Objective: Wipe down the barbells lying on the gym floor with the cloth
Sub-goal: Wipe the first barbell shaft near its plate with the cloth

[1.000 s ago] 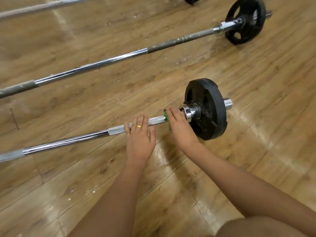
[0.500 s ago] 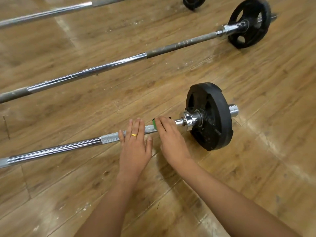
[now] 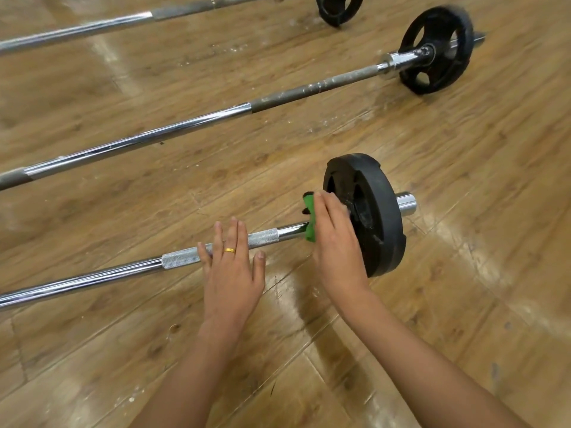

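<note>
Three barbells lie on the wooden floor (image 3: 494, 168), almost parallel, each one rising from the left side toward the right. At the left only their steel shafts show: the far barbell (image 3: 77, 29) at the top, the middle barbell (image 3: 154, 135) under it, and the nearest barbell (image 3: 92, 276) lowest.

Going right along the nearest barbell, the left hand (image 3: 231, 273) rests flat on the rough grip part of the shaft. Its fingers are straight and a little spread, and one finger has a gold ring (image 3: 230, 250).

Just beside it the green cloth (image 3: 310, 220) is against the shaft, close to the inner face of the black plate (image 3: 380, 217). The right hand (image 3: 335, 242) holds this cloth there, with the fingers bent over it and reaching to the plate. The thumb is hidden.

The plate stands upright on the floor, and the short shiny end of the bar comes out on its right side.

Farther right and higher, the middle barbell's plate (image 3: 438, 47) also stands upright. Only part of the far barbell's plate (image 3: 340, 7) is visible at the top edge.
</note>
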{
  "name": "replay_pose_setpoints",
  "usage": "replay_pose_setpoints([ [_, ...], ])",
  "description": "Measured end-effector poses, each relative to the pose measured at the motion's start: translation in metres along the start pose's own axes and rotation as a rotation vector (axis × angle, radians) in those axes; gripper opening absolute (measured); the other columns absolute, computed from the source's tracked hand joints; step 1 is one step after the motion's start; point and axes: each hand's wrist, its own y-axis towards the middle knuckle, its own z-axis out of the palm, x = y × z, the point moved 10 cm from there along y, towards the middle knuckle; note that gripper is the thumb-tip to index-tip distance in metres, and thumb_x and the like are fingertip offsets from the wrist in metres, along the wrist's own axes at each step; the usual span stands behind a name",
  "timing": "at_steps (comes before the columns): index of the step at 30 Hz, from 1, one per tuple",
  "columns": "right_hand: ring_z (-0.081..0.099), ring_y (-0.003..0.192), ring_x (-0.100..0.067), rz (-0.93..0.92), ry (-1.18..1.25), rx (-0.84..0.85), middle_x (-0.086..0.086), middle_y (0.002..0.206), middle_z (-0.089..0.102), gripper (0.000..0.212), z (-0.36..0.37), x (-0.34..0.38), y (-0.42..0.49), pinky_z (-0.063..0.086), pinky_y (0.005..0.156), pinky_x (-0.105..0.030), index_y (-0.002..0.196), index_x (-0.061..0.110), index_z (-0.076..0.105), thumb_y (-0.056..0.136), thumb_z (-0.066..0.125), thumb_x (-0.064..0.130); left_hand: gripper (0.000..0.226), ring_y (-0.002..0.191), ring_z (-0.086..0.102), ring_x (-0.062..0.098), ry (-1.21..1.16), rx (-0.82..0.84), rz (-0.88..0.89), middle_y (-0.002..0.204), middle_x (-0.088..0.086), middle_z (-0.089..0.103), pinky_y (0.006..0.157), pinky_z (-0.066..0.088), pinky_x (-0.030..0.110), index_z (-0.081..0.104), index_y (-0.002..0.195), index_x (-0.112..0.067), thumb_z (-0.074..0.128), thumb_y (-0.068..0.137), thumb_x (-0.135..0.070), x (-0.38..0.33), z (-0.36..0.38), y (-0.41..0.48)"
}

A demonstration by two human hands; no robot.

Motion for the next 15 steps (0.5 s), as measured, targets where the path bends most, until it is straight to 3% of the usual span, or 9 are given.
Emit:
replay_pose_setpoints([
  [4, 0.017, 0.153, -0.022, 0.032, -0.028, 0.044, -0.008, 0.164, 0.022, 0.084, 0.011, -0.017, -0.017, 0.017, 0.122, -0.032, 0.158, 0.009, 0.021, 0.086, 0.054, -0.017, 0.060, 0.154, -0.003, 0.014, -0.015, 0.041, 0.124, 0.167, -0.002, 0.016, 0.122, -0.004, 0.053, 0.019, 0.159, -0.016, 0.027, 0.104, -0.038, -0.035, 0.011, -0.001],
  [12, 0.009, 0.153, -0.020, 0.057, 0.024, 0.109, -0.006, 0.163, 0.022, 0.076, 0.015, -0.018, 0.013, 0.012, 0.125, -0.034, 0.158, 0.009, 0.021, 0.091, 0.049, -0.014, 0.063, 0.155, 0.010, 0.020, 0.002, 0.032, 0.106, 0.165, 0.001, 0.023, 0.122, 0.002, 0.057, 0.025, 0.158, -0.013, 0.037, 0.102, -0.039, -0.035, 0.017, -0.004],
  [15, 0.015, 0.152, -0.020, 0.059, 0.023, 0.151, -0.007, 0.162, 0.021, 0.076, 0.011, -0.021, 0.009, 0.016, 0.125, -0.034, 0.158, 0.010, 0.020, 0.092, 0.050, -0.012, 0.063, 0.155, 0.009, 0.020, -0.019, 0.038, 0.084, 0.165, 0.001, 0.024, 0.122, 0.002, 0.058, 0.026, 0.158, -0.013, 0.039, 0.101, -0.038, -0.036, 0.016, -0.002],
])
